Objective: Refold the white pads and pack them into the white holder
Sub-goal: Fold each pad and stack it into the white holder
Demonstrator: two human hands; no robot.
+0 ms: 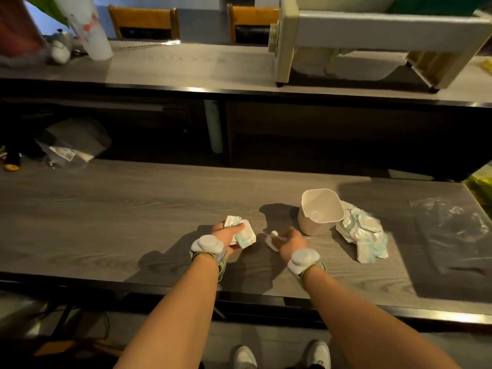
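My left hand (226, 234) grips a folded white pad (243, 233) with pale blue print, held just above the grey wooden table (106, 209). To its right, my right hand (290, 241) pinches a small white strip (273, 238) between the fingers. The white holder (320, 211), an open square-mouthed tub, stands upright behind my right hand and looks empty. A loose pile of unfolded white pads (363, 233) lies on the table against the holder's right side.
Crumpled clear plastic (450, 219) lies at the table's right end. A grey bag (72, 145) sits at the far left edge. Behind is a raised counter (186, 67) with a cream cart (372, 41) and a white cup (90, 30).
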